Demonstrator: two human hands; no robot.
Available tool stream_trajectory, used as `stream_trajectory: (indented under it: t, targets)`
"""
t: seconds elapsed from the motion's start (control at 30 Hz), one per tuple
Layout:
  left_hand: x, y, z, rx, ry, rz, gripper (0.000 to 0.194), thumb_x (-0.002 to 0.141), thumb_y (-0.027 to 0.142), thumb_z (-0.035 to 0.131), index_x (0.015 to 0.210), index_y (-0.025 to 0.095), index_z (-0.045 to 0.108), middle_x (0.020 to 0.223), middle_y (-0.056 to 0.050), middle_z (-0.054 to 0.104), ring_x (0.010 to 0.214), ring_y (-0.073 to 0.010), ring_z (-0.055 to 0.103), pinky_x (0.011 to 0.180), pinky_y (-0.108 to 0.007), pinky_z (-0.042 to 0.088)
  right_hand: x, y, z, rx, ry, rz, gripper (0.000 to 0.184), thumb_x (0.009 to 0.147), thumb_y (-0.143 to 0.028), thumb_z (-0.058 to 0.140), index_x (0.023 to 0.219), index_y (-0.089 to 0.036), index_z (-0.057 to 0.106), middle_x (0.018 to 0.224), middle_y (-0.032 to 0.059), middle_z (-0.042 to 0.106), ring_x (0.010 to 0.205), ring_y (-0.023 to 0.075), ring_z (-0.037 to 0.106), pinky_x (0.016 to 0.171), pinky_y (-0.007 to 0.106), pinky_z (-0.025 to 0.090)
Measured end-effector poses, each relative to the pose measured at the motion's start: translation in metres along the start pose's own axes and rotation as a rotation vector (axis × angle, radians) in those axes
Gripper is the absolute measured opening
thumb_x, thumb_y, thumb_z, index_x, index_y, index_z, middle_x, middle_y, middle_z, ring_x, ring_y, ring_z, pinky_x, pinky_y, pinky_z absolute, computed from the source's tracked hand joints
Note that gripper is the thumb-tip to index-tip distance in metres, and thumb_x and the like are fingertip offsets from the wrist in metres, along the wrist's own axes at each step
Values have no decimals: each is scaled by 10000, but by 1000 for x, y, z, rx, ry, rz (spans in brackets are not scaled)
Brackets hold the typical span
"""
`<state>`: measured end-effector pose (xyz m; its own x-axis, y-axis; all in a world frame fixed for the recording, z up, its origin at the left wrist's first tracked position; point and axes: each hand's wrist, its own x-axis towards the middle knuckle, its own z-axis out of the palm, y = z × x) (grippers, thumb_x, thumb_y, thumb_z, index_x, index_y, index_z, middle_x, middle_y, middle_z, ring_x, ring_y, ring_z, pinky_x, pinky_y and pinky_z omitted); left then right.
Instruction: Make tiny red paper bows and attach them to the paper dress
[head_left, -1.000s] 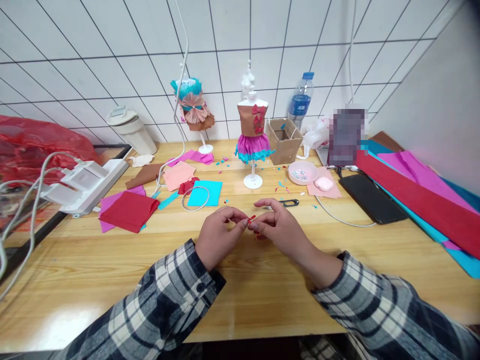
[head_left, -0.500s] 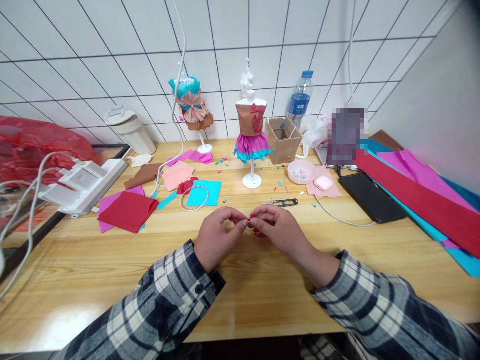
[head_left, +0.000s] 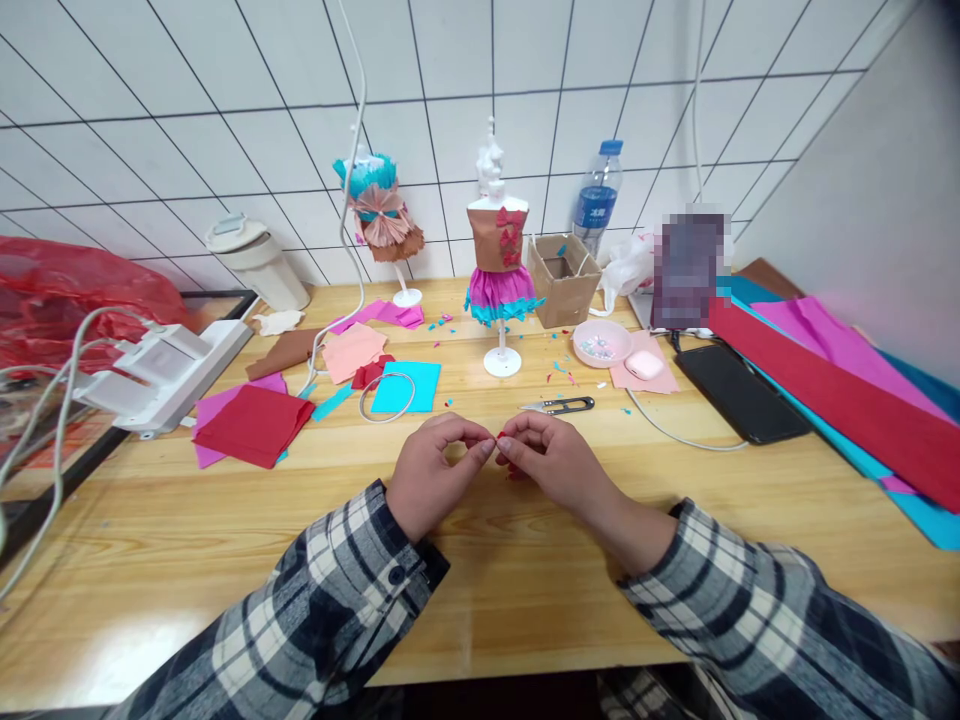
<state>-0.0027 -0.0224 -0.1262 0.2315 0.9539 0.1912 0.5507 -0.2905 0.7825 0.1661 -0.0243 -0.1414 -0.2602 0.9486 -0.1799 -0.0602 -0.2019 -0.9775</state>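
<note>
Left hand (head_left: 439, 470) and right hand (head_left: 551, 460) meet above the middle of the worktop (head_left: 315, 570), each with thumb and forefinger pinched closed on a small red scrap (head_left: 501, 437), mostly hidden by the fingertips, the other fingers curled. Just beyond: black-handled snips (head_left: 566, 405) lying flat, a silver ring (head_left: 387, 398) overlapping a turquoise paper square (head_left: 420, 387), and a dress form (head_left: 501, 265) in brown top, red bows and magenta skirt, upright toward the back edge. Farther out, red sheets (head_left: 255, 425) toward the left edge; pink dish (head_left: 602, 343) of small beads and black phone (head_left: 742, 393) toward the right.
</note>
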Motion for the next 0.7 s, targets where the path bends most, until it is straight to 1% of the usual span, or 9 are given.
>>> stream_trajectory:
  t: [0.1, 0.27, 0.33, 0.43, 0.57, 0.7]
  targets:
    - [0, 0, -1, -37, 0, -19, 165, 798, 298, 622, 731, 161, 684, 744, -37, 669, 749, -171, 607, 725, -293, 457, -1, 0, 0, 11, -8, 6, 268, 719, -410, 696, 780, -184, 567, 665, -6, 638, 629, 125, 606, 553, 248, 491]
    - [1, -4, -3, -191, -33, -143, 208, 776, 353, 635, 751, 151, 678, 759, -42, 676, 741, -173, 606, 724, -292, 460, -1, -1, -1, 30, -35, 12, 284, 695, -396, 726, 839, -184, 604, 716, -2, 642, 630, 112, 585, 553, 243, 496]
    - [2, -5, -3, -229, -43, -174, 221, 764, 368, 641, 751, 150, 676, 756, -42, 676, 739, -175, 603, 715, -291, 458, -2, -2, -1, 27, -36, 12, 282, 693, -399, 728, 833, -182, 615, 716, -1, 638, 618, 110, 574, 541, 241, 490]
    - [2, -3, -4, -225, -44, -184, 226, 753, 374, 645, 747, 150, 675, 753, -40, 674, 740, -175, 601, 720, -289, 454, -1, -1, 0, 12, -22, 4, 265, 697, -400, 720, 804, -178, 621, 697, -2, 626, 592, 105, 554, 523, 237, 476]
    - [1, 0, -4, -186, -46, -182, 228, 751, 379, 640, 721, 155, 665, 746, -37, 671, 737, -175, 597, 726, -287, 450, 0, 0, -1, -53, 2, -27, 216, 703, -358, 713, 774, -171, 632, 697, 5, 632, 597, 105, 551, 546, 240, 467]
    - [1, 0, -3, -154, -36, -174, 220, 757, 372, 630, 718, 157, 659, 740, -33, 661, 738, -174, 591, 730, -288, 445, 0, -1, -1, -110, 12, -54, 187, 733, -351, 678, 754, -171, 631, 672, -4, 600, 594, 107, 534, 546, 243, 470]
